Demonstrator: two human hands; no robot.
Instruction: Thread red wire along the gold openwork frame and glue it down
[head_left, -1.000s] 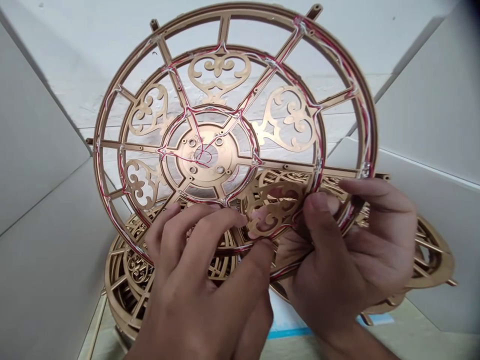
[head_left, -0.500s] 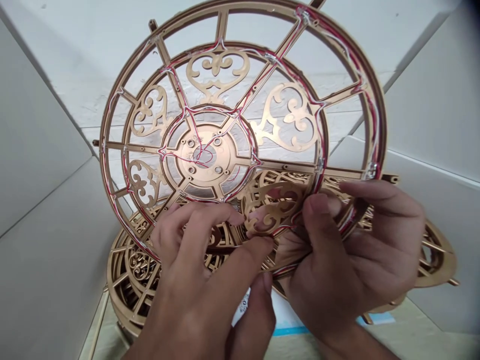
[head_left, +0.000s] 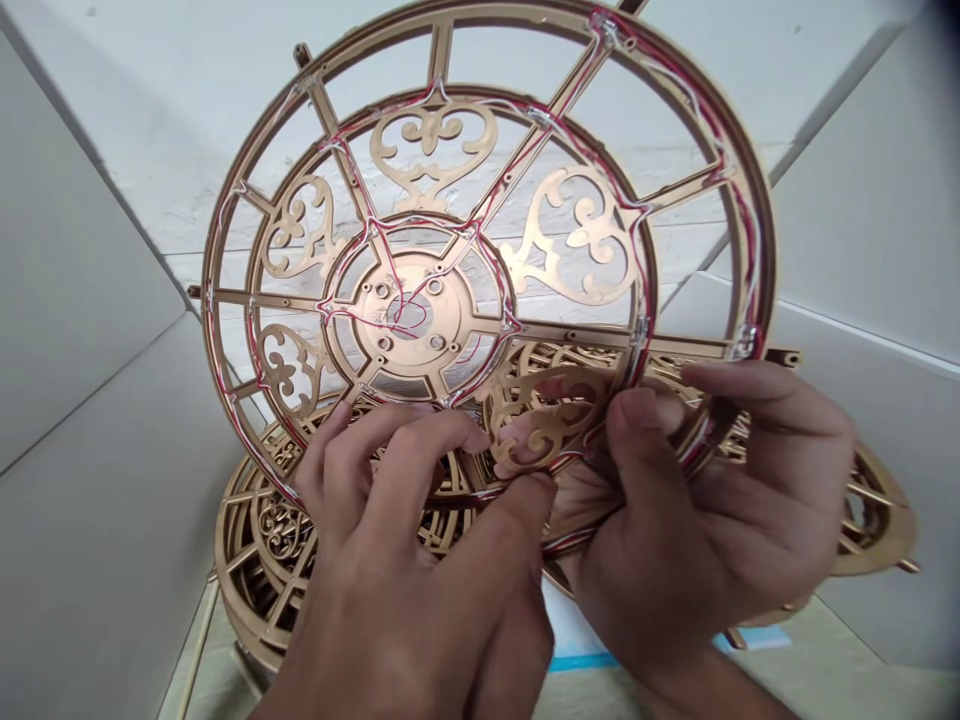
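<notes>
A gold-coloured round wheel frame stands tilted up in front of me, with rings, spokes and scroll ornaments. Red and white wires run along its rings and spokes, and thin red ends loop at the hub. My right hand grips the lower right of the frame, thumb in front and fingers around the rings. At the lower middle, my left hand has its curled fingers over the frame, one fingertip by the wired lower ring. Its thumb is mostly hidden, and the hands cover part of the lower rim.
Behind and below lie more gold lattice frames, stacked on a pale greenish surface. A white sheet with a blue stripe shows under them. Grey panels rise at both sides, with a white back wall.
My left hand's thumb has drawn in beneath its fingers, and the fingertip at the lower ring has shifted slightly right. The frame and my right hand have barely moved.
</notes>
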